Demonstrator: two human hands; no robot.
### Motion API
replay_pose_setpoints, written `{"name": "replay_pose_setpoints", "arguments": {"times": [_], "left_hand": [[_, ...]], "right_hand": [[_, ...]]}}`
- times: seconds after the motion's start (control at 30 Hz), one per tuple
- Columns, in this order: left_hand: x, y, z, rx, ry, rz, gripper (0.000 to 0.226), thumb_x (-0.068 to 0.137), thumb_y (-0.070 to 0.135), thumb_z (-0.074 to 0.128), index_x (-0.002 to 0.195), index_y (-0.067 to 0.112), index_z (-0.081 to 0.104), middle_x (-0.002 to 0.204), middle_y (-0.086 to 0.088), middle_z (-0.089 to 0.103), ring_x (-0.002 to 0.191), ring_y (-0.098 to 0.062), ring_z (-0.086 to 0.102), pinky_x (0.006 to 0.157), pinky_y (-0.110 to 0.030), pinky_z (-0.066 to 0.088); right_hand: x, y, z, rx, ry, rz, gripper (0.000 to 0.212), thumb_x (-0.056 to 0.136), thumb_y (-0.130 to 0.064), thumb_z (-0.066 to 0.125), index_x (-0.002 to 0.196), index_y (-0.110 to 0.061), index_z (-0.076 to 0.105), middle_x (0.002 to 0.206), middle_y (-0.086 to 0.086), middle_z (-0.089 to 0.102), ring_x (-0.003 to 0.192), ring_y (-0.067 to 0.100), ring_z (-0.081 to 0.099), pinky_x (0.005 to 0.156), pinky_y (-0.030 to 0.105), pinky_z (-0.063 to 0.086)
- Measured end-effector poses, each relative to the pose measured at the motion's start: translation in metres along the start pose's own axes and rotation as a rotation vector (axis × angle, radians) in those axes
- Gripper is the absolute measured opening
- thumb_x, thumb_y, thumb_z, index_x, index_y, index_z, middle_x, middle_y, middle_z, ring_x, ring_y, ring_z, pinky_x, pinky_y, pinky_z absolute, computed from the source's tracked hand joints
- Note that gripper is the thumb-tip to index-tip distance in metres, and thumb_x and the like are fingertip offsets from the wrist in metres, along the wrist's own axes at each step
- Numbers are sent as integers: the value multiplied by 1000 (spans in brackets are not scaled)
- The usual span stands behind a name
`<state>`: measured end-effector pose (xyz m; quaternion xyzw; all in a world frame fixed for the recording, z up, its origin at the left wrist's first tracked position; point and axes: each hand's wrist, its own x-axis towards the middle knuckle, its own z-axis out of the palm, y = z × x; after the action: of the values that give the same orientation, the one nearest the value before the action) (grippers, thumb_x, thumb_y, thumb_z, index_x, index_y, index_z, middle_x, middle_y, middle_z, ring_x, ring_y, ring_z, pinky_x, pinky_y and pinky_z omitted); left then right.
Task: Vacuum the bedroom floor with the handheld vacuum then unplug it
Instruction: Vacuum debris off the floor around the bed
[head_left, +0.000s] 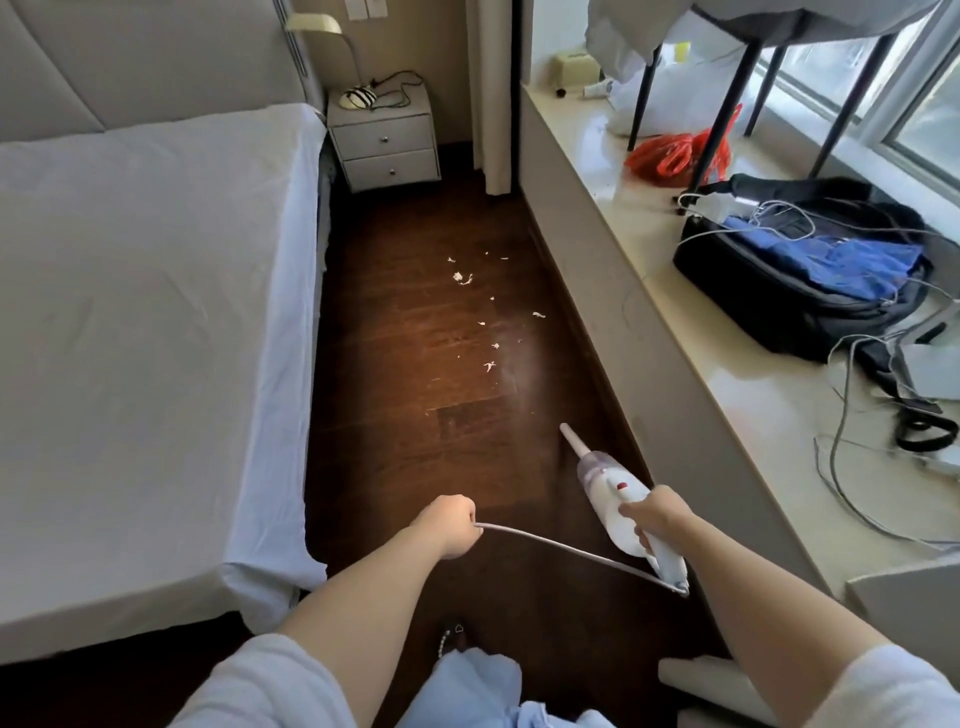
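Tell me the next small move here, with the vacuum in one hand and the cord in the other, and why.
Probably step forward and lower the vacuum's nozzle toward the nearest white scraps. The right hand grips the vacuum with the nozzle aimed short of the litter, which lies scattered farther up the wooden floor. The left hand holds the cord off the floor, so the path looks free.

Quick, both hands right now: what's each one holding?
Left hand: gripping the cord.
Right hand: gripping the handheld vacuum.
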<state>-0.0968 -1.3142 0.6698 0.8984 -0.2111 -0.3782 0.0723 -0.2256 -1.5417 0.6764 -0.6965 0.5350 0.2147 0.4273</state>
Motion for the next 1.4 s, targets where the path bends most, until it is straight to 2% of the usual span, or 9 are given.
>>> {"name": "replay_pose_setpoints", "arguments": {"times": [0.27, 0.4, 0.63, 0.9, 1.03, 1.17, 1.27, 1.33, 1.4], "left_hand": [[29, -13, -15, 3, -3, 29, 19, 95, 27, 52, 107, 16, 62, 100, -1, 61, 89, -16, 59, 78, -25, 49], [39, -30, -30, -2, 21, 11, 21, 96, 28, 51, 109, 15, 61, 106, -3, 62, 92, -16, 59, 82, -26, 50], [46, -54, -41, 24, 47, -27, 21, 96, 26, 51, 111, 16, 61, 104, -2, 62, 87, -13, 57, 80, -23, 48], [38, -21, -31, -12, 32, -34, 22, 96, 27, 50, 110, 16, 61, 103, -2, 62, 94, -17, 61, 88, -29, 52], [29, 5, -17, -36, 12, -31, 23, 96, 28, 50, 111, 15, 62, 108, -5, 63, 97, -20, 61, 89, -31, 52], [16, 22, 2, -57, 7, -45, 20, 95, 26, 51, 108, 15, 62, 105, -4, 62, 94, -18, 61, 85, -27, 51], [7, 31, 11, -59, 1, -68, 19, 95, 25, 52, 107, 14, 62, 106, -5, 63, 95, -19, 61, 83, -28, 51], [2, 40, 17, -52, -8, -67, 19, 94, 25, 52, 106, 14, 62, 108, -6, 63, 97, -21, 61, 82, -29, 50], [-2, 50, 23, -52, -10, -50, 20, 95, 25, 53, 107, 14, 62, 108, -6, 64, 97, -21, 61, 82, -29, 50]], "right_hand": [[6, -52, 0, -162, -56, -52, 24, 88, -24, 60, 92, -1, 54, 57, 7, 56, 45, 18, 50, 46, 22, 38], [2, -84, 19, -233, -100, -101, 26, 88, -29, 61, 90, -5, 52, 61, 6, 56, 52, 19, 53, 50, 23, 40], [-10, -107, 53, -250, -152, -105, 40, 93, -28, 57, 119, 2, 56, 75, 8, 56, 75, 25, 55, 71, 30, 42], [-8, -87, 27, -245, -82, -79, 38, 95, -25, 55, 122, 2, 55, 99, 14, 62, 83, 26, 57, 69, 29, 44], [2, -69, 0, -220, -33, -61, 36, 94, -23, 55, 120, 1, 55, 80, 11, 57, 69, 20, 54, 55, 25, 42], [13, -39, -22, -192, -36, -76, 32, 91, -11, 53, 118, 6, 60, 62, 7, 50, 53, 16, 49, 51, 28, 44], [18, -15, -36, -194, -4, -95, 31, 92, -9, 51, 116, 6, 61, 60, 5, 49, 50, 15, 47, 57, 29, 46], [22, -2, -45, -179, 11, -99, 29, 93, -9, 50, 115, 5, 62, 60, 4, 48, 49, 15, 46, 53, 27, 43], [23, 9, -54, -147, 31, -81, 17, 93, -8, 49, 98, 0, 64, 60, 4, 48, 49, 15, 45, 51, 26, 43]]}}
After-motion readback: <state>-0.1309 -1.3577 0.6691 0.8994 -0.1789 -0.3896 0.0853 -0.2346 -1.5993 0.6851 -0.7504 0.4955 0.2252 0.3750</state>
